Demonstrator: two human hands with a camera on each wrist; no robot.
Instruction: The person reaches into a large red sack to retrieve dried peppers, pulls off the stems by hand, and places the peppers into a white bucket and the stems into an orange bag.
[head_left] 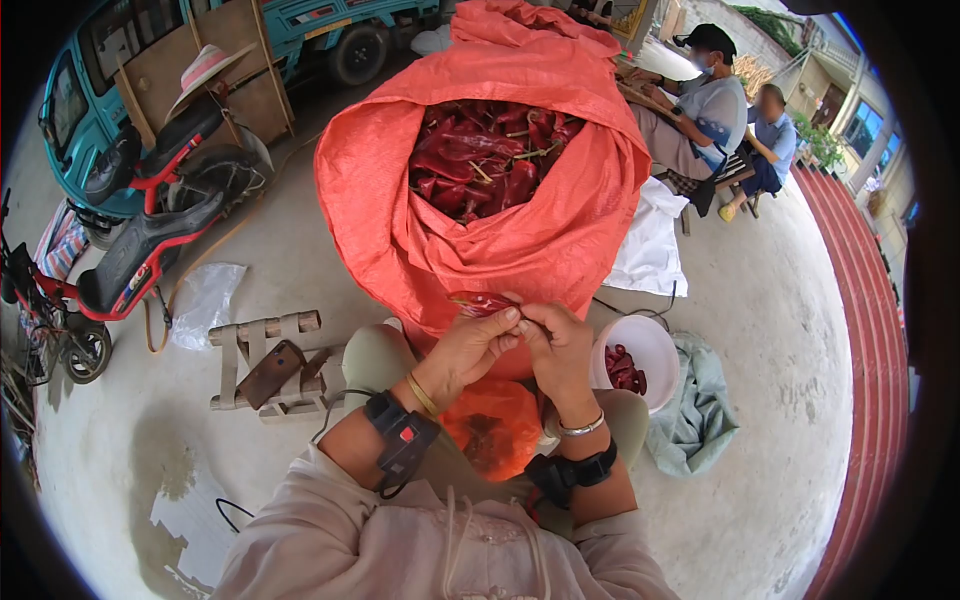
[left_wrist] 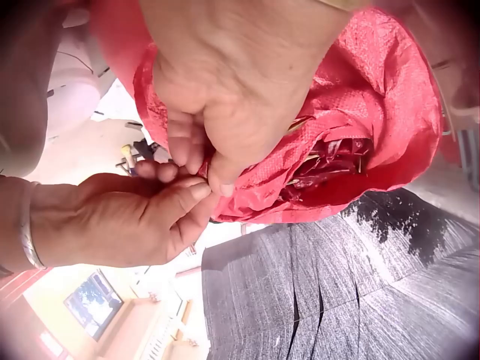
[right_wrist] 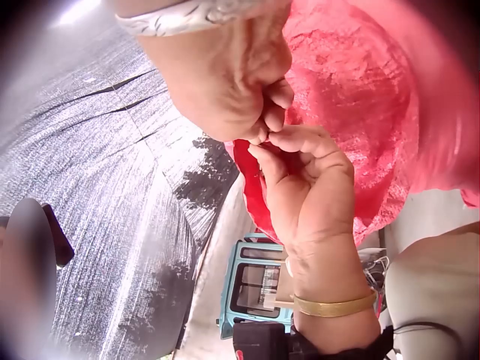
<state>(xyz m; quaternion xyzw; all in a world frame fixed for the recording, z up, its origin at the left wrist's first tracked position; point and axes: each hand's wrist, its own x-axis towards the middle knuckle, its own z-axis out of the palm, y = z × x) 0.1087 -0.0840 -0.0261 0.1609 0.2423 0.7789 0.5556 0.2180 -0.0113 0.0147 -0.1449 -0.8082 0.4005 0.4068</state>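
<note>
A dried red chili pepper (head_left: 481, 303) is held between both hands in front of the large red woven sack (head_left: 480, 240). My left hand (head_left: 468, 348), with a gold bracelet at its wrist, pinches it between thumb and fingers. Meeting it from the other side, my right hand (head_left: 562, 355), wearing a silver bangle, has thumb and forefinger pinched at the pepper's end. In both wrist views the fingertips come together and hide most of the pepper. Many dark red chilies (head_left: 475, 160) fill the sack's open mouth.
A white bucket (head_left: 655, 350) with some red pieces stands right, beside a grey-green cloth bag (head_left: 690, 410). An orange plastic bag (head_left: 490, 430) lies between the knees. Left is a small wooden stool (head_left: 240, 360) with a phone (head_left: 272, 374). Two people sit beyond the sack at right.
</note>
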